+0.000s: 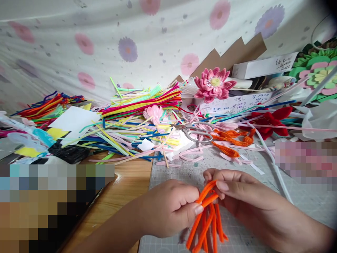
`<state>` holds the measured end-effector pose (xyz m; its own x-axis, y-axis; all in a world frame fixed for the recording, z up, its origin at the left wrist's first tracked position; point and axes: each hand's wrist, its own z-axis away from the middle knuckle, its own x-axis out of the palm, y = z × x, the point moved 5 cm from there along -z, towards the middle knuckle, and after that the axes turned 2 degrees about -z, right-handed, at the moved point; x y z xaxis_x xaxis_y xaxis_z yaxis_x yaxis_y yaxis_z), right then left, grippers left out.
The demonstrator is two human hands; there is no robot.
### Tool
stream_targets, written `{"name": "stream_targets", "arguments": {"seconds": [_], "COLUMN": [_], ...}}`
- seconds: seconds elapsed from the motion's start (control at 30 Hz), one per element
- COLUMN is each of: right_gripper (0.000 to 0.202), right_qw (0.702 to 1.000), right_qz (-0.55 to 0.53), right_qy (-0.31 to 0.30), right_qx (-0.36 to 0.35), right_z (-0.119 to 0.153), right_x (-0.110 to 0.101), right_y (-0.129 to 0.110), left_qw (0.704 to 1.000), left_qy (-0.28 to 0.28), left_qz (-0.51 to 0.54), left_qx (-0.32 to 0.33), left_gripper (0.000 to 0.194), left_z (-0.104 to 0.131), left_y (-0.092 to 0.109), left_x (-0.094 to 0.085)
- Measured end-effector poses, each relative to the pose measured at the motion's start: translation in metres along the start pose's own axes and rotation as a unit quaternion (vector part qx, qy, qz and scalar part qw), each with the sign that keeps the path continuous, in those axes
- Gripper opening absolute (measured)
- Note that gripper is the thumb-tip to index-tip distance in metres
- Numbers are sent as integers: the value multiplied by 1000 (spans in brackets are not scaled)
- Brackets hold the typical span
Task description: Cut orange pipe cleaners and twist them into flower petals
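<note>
Orange fuzzy stems (pixel 210 200), one bunch – pinched by left hand (pixel 175 207) where gathered, by right hand (pixel 243 189) farther up, over grey mat (pixel 181 172). Judged light, soft, pliable – best held where gathered.

Handicraft workspace
Pipe-cleaner bundles (pixel 142 108) at eleven o'clock, fuzzy pink flower (pixel 215 83) at one, cutting mat (pixel 237 241) at five.

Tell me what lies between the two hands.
In the head view, bent orange pipe cleaners span the gap between left hand and right hand, pinched by both.
</note>
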<state>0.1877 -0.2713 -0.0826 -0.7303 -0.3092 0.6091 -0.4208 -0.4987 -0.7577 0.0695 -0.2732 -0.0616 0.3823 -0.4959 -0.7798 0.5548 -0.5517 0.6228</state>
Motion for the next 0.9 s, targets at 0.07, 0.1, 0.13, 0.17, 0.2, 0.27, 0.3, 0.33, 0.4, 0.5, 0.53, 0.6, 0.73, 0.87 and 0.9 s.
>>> {"name": "stream_targets", "arguments": {"seconds": [0.07,0.1,0.13,0.17,0.2,0.27,0.3,0.33,0.4,0.5,0.53,0.6,0.73,0.87,0.9], "right_gripper": [12,14,15,17,18,22,23,24,25,28,30,32,31,27,26], "right_qw": [1000,1000,999,999,998,996,995,994,990,983,981,978,978,980,982], "right_qz": [14,23,36,50,61,83,94,106,137,180,193,206,205,189,181], "right_qy": [3,2,2,1,4,10,15,21,26,28,26,24,34,49,45], "right_qx": [10,12,11,10,10,16,18,20,15,9,13,26,2,-22,-19], "right_z": [-3,-4,-4,-5,-6,-7,-8,-8,-10,-13,-13,-15,-16,-14,-15], "right_x": [-2,-3,-5,-7,-10,-15,-17,-19,-21,-22,-22,-22,-23,-25,-25], "right_y": [0,0,-1,-3,-4,-6,-6,-7,-9,-10,-10,-8,-7,-10,-9], "left_qw": [999,995,987,974,960,937,930,927,923,918,916,913,905,917,917], "left_qy": [-7,-13,-15,-9,4,41,57,70,95,140,156,179,179,204,218], "left_qz": [36,84,142,201,252,309,319,323,320,316,314,319,350,306,294], "left_qx": [-29,-51,-76,-102,-125,-159,-170,-178,-190,-198,-195,-183,-162,-157,-157], "left_gripper": [23,23,22,22,21,19,19,19,21,19,18,16,11,6,6], "left_z": [0,0,1,1,1,0,0,0,-1,-1,-1,-2,-5,-5,-5], "left_y": [-4,-7,-11,-15,-19,-27,-30,-32,-35,-40,-41,-42,-41,-39,-39], "left_x": [1,3,5,7,9,10,10,10,8,3,1,-2,-2,-6,-8]}}
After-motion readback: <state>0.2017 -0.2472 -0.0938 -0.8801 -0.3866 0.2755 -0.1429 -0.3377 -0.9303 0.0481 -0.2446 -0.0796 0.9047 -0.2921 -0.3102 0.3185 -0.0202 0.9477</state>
